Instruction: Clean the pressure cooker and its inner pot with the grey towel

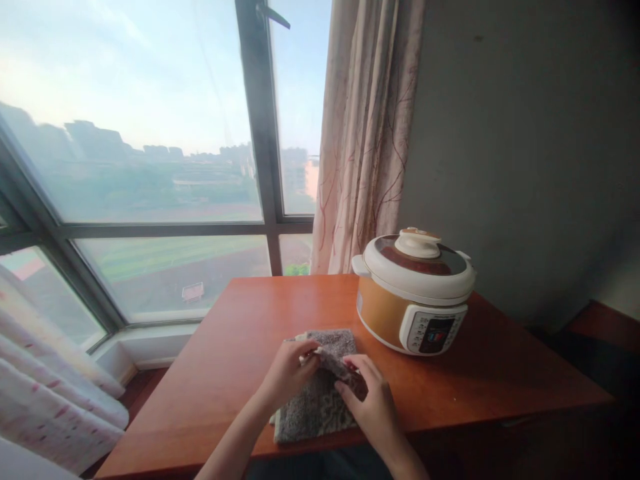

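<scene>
A grey patterned towel [315,413] lies folded on the wooden table [200,393], close to its front edge. My left hand [295,367] pinches a raised fold of the towel between thumb and fingertips. On the other side of that fold, my right hand [370,397] grips the cloth with thumb and fingers. The raised part between both hands is bunched, and my fingers hide some of it.
A white and gold electric pressure cooker [415,293] stands at the table's back right, its lid on. Behind are a long curtain [365,133] and a large window [150,167]. Another curtain [50,373] hangs at the lower left.
</scene>
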{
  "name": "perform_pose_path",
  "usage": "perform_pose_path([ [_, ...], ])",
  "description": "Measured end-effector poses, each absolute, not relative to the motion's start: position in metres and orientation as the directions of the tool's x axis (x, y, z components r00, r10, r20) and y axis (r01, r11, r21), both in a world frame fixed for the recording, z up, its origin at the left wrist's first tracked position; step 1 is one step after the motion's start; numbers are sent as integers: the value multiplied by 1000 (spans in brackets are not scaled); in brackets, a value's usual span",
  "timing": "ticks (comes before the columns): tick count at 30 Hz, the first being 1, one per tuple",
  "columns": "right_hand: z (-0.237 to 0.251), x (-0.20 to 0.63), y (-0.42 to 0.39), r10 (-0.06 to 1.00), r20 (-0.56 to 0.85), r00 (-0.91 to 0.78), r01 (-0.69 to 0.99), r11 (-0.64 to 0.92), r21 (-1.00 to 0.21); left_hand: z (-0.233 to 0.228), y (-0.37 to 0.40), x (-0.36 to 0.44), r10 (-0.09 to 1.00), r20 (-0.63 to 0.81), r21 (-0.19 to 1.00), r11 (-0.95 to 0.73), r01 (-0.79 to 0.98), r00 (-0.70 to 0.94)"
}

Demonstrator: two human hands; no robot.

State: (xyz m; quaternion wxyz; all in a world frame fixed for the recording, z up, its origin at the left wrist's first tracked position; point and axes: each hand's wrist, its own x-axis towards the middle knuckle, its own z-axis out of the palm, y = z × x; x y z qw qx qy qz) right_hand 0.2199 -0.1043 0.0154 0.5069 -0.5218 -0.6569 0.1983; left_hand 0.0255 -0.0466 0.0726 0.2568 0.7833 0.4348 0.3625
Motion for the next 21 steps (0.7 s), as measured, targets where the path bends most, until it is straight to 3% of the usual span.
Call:
perform_pose_path([
  [7,-12,211,-107,831,473,293,611,217,-761,111,-20,17,820,441,684,-570,455,364],
  [13,8,195,-101,871,415,262,578,203,-791,148,-9,24,795,593,664,-574,479,129],
  [18,14,200,-102,940,267,211,496,133,-858,183,-1,21,767,640,691,-541,479,-57],
  [21,14,217,-100,968,160,196,309,94,-946,196,5,6,734,653,705,-498,505,-187],
])
